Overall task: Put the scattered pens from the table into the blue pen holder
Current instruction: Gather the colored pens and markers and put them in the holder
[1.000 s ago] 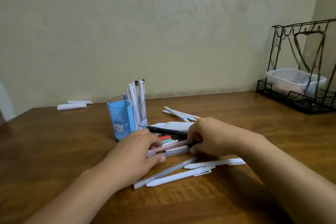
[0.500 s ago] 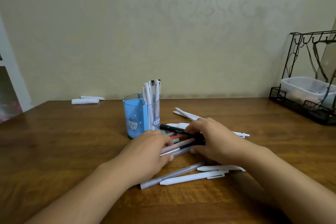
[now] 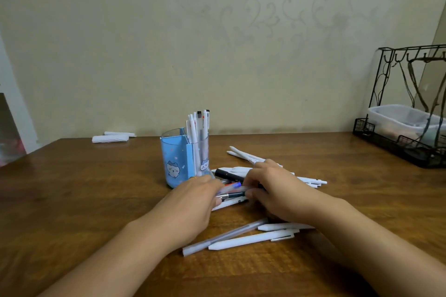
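Between the two hands, near the middle of the worktop (image 3: 72,200), a small bunch of pens (image 3: 233,191) is lying with its long way going left to right. The left hand (image 3: 193,202) is curling its grip round the left end of the bunch, and the right hand (image 3: 272,190) is curling its grip round the right end. The blue pen holder (image 3: 177,159) is standing upright just beyond the left hand (so that hand is the nearer one), already holding several pens. More white pens (image 3: 251,240) are lying loose on the near side, and others (image 3: 246,155) on the far right. A black wire rack (image 3: 398,144) is sitting far right against the patterned wall (image 3: 217,43).
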